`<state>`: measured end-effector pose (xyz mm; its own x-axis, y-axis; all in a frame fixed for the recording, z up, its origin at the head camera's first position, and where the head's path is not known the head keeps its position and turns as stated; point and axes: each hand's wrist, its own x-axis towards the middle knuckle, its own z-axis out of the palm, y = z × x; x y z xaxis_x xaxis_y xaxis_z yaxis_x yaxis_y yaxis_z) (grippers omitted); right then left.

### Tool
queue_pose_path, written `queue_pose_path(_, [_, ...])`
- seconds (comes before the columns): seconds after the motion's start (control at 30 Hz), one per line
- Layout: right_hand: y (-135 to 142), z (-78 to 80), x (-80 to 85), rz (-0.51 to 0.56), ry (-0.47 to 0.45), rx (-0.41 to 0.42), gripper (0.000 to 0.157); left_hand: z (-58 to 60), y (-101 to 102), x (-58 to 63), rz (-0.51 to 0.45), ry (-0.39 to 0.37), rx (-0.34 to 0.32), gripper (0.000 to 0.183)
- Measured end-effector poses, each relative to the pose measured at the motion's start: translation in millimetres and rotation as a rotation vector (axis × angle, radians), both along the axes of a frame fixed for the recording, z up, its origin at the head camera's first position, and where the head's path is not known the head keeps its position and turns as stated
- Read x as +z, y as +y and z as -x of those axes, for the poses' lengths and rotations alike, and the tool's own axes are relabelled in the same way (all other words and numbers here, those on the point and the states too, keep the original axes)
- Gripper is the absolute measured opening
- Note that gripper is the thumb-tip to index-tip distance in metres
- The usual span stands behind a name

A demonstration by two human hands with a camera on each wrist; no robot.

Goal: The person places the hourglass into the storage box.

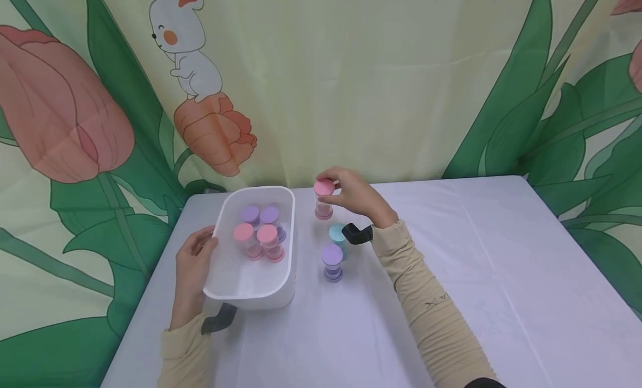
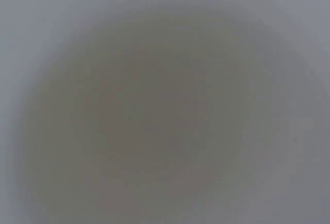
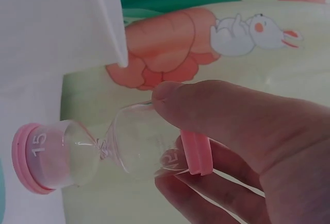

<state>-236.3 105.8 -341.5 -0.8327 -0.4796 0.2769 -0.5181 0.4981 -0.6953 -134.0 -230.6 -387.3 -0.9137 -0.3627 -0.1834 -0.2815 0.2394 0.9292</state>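
Note:
A pink-capped hourglass (image 3: 144, 139) is pinched near its top by my right hand (image 1: 356, 194); its lower bulb holds pink sand and bears the number 15. In the head view this hourglass (image 1: 324, 208) is upright, right of a white bin (image 1: 246, 285). My left hand (image 1: 194, 265) grips the bin's left side at the rim. Inside the bin stand two pink hourglasses (image 1: 268, 237) and two purple ones (image 1: 270, 215). A blurred grey field fills the left wrist view.
Just in front of my right hand, a teal hourglass (image 1: 337, 234) and a purple hourglass (image 1: 332, 258) stand on the white-covered table (image 1: 501, 299). Behind the table hangs a curtain (image 1: 381, 98) printed with tulips, a rabbit and a carrot.

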Motion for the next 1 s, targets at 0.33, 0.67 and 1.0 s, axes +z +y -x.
queue_pose_path(0.33, [-8,-6.9,18.6,0.038,0.054,0.014,0.036,-0.3,-1,-0.1,-0.015,0.005,-0.002,0.047])
queue_pose_path(0.67, [-15,-11.1,29.0,0.091,0.110,0.020,0.035,-2.2,-1,-0.4,-0.019,0.023,0.006,0.044])
queue_pose_path(1.0, [-24,-16.1,41.7,0.133,0.181,0.018,0.033,-1.5,-2,-0.4,-0.027,0.017,-0.003,0.044])
